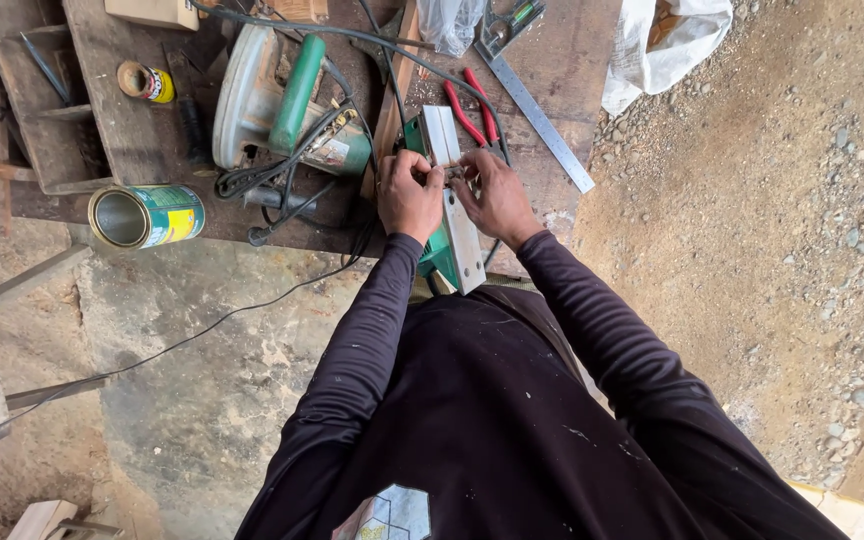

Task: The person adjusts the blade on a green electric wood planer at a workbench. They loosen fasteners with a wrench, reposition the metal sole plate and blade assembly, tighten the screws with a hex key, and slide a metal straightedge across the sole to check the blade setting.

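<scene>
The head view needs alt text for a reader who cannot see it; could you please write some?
Seen from above, a person's left hand and right hand work together on a green power tool with a pale flat base at the edge of a wooden workbench. A circular saw, red-handled pliers, a metal ruler and an open tin can lie around it.

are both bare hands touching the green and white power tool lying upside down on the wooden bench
Touching. The head view shows the left hand and right hand pressed onto the green and white power tool, fingers meeting at its middle.
</scene>
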